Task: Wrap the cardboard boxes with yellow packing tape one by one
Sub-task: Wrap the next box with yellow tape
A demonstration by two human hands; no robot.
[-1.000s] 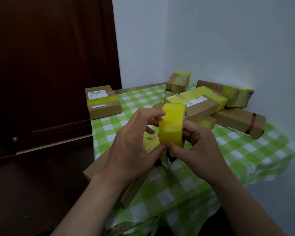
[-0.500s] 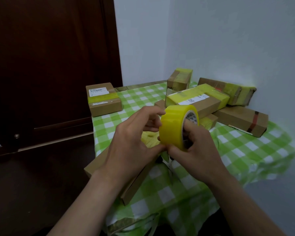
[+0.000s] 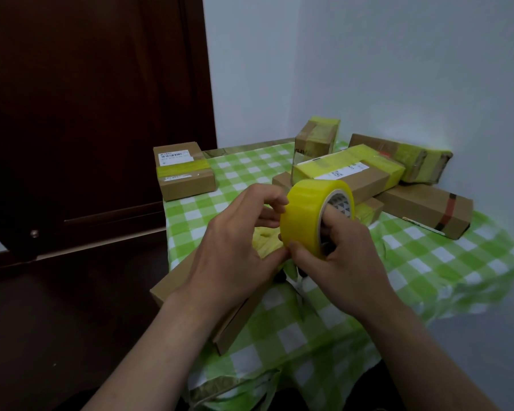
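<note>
Both hands hold a roll of yellow packing tape (image 3: 306, 213) above the table. My right hand (image 3: 343, 253) grips the roll with fingers through its core and the thumb on the outer band. My left hand (image 3: 235, 247) has its fingers curled against the roll's left side, thumb meeting the right thumb at the roll's lower edge. Beneath the hands lies a long flat cardboard box (image 3: 235, 321), hanging over the table's left edge, with crumpled yellow tape (image 3: 264, 240) on top; much of it is hidden by my hands.
A table with a green-checked cloth (image 3: 428, 262) fills the corner by white walls. A small taped box (image 3: 183, 172) sits at the far left. Several taped boxes (image 3: 365, 173) are piled at the back right, one brown box (image 3: 428, 210) beside them. A dark wooden door (image 3: 86, 114) stands left.
The roll has turned in my hands so its open core now faces right, toward me. My right fingers have slid into the core. The roll sits slightly lower and further right.
</note>
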